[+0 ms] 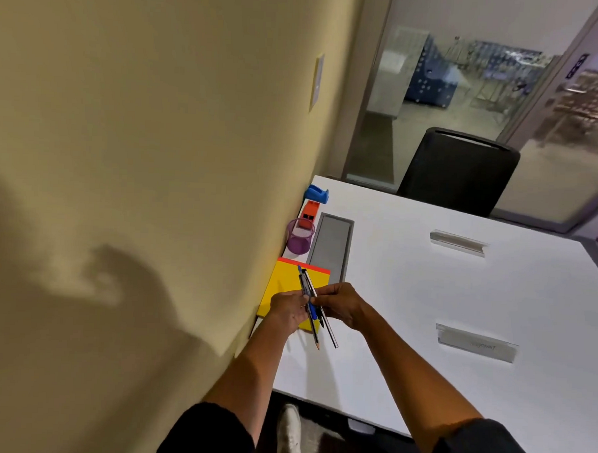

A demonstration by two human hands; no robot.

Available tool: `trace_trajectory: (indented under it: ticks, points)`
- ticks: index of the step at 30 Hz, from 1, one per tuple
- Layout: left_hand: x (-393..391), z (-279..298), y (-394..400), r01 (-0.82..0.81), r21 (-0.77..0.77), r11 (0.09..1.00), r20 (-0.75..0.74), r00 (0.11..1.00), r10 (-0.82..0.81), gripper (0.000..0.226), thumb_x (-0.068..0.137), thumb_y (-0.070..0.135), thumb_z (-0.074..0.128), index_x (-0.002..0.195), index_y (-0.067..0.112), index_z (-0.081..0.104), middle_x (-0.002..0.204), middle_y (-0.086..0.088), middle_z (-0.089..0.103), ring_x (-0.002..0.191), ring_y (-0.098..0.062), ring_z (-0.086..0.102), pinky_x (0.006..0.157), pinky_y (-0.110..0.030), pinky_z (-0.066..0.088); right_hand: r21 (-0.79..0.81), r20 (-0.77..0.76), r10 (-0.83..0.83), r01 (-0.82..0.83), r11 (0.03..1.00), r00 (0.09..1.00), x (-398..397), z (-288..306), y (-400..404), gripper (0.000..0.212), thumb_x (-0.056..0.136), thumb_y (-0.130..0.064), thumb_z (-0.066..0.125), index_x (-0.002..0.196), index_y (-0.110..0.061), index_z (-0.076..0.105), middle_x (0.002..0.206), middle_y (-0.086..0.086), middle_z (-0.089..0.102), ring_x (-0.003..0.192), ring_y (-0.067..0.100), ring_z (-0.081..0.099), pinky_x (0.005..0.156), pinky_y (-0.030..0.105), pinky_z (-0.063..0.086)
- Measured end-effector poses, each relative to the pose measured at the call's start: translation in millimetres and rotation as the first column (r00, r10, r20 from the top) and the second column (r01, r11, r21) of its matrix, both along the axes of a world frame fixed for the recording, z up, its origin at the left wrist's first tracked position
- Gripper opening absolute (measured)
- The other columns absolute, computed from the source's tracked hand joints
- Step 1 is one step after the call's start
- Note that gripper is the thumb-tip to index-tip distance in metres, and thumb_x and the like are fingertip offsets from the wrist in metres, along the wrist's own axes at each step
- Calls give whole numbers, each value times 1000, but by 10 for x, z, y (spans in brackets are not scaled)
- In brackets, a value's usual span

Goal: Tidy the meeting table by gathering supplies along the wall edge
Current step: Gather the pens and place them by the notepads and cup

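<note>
Both hands hold a bundle of pens and pencils (309,288) above a yellow notepad (288,287) with an orange top strip, which lies against the wall. My left hand (289,309) grips the bundle from the left and my right hand (338,305) pinches it from the right. The tips stick out below the hands over the white table (424,300). Beyond the pad, along the wall, stand a purple mesh pen cup (300,235), an orange stapler (308,213) and a blue tape dispenser (317,194).
A grey cable hatch (331,248) is set into the table beside the cup. Two clear name-plate holders (458,242) (477,343) lie on the right part. A black chair (461,171) stands at the far edge. The yellow wall (157,151) runs along the left.
</note>
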State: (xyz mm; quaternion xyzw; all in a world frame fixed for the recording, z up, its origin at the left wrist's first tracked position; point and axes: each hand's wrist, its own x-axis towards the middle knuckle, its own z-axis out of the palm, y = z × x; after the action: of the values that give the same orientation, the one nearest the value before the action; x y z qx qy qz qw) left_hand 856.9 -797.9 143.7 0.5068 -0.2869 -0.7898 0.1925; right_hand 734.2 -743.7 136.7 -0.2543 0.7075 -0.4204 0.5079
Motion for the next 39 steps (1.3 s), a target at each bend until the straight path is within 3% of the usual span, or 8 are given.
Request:
trace_trajectory:
  ticks: [7,12,16,21,29,34,36,39]
  points:
    - [-339,-74,-611,0,24,1000,-31,1000,1,27,92,-11,46,118,-14,54,82,-14,60,72,-28,58,72,-37,49,36,9,11,-12,999,1000,-335,-106,-659,22,81,-3,72,100,6,71,93,24,69,72,25,66,74,33,58]
    - [-775,-149,-1104,-13,34,999,1,1000,13,21,94,-8,45,81,0,59,79,-12,58,77,-27,58,77,-38,50,77,2,6,-6,997,1000,-738,-106,-1139,23,79,-11,76,96,4,74,85,21,67,67,21,56,58,24,46]
    - [-1129,-211,-1404,-12,62,998,30,999,10,22,95,-9,41,85,-1,59,80,-13,58,71,-24,57,60,-31,56,109,11,2,-3,994,1000,-1116,-165,-1447,22,83,-7,72,100,7,71,77,12,67,57,10,59,50,17,46]
    - [-1470,-275,-1694,20,73,997,78,997,-26,32,95,-8,42,127,-10,50,81,-13,58,73,-26,56,90,-44,44,127,67,-9,0,992,998,-1455,-330,-1742,18,84,-4,70,98,7,71,84,16,68,71,19,66,63,24,56]
    - [-1756,-429,-2070,-3,141,990,176,984,-22,27,94,-7,45,119,-11,54,107,-21,63,117,-38,56,102,-45,45,177,78,5,-18,984,997,-1705,-484,-2139,20,85,-3,68,97,12,68,83,14,67,72,19,67,60,23,57]
    - [-1817,-544,-2180,-55,192,980,196,980,17,23,94,-10,40,112,-9,54,92,-19,59,112,-36,57,90,-43,46,253,97,27,-51,966,995,-1778,-595,-2288,22,85,-4,69,100,11,67,99,22,68,83,24,69,68,27,58]
    - [-1825,-574,-2210,-75,199,977,229,973,28,16,93,-12,39,99,-9,54,107,-23,59,115,-37,55,95,-45,44,277,107,39,-68,958,993,-1788,-616,-2321,25,85,-3,68,104,13,65,105,25,68,87,27,69,72,29,59]
    - [-1826,-623,-2254,-100,215,971,252,967,44,29,93,-12,39,120,-11,50,120,-27,56,122,-36,53,101,-47,42,295,143,45,-86,952,989,-1802,-596,-2361,26,86,-4,67,106,12,64,95,21,69,77,22,68,66,26,57]
